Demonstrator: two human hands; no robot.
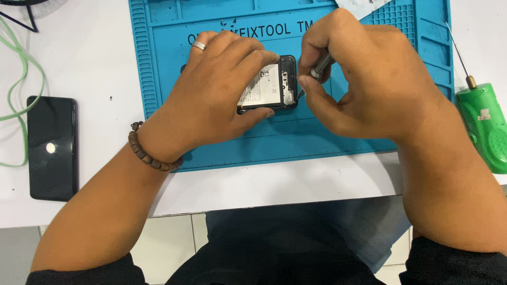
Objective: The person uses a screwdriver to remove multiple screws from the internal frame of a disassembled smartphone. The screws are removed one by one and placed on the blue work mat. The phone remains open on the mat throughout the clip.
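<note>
The right hand (364, 79) pinches a slim grey screwdriver (319, 67) between thumb and fingers, its tip set down at the right edge of an opened phone (274, 87). The left hand (222, 95) closes over the phone from the left, thumb under its near edge and fingertips along the far edge, pinning it flat. A silver ring (199, 46) sits on one finger and a brown bead bracelet (150, 153) circles the wrist.

The phone lies back-open near the middle of a blue work mat (158, 79); the left hand hides most of it, leaving a white battery label (262, 84) and a black frame in view. White lettering runs across the mat above the hands, partly covered by them.

On the white table (95, 63), well to the left, lies a second black phone (52, 148), face up, beside a looping green cable (21, 79). At the right edge rests a green tool with a thin metal needle (483, 124), just off the mat.
</note>
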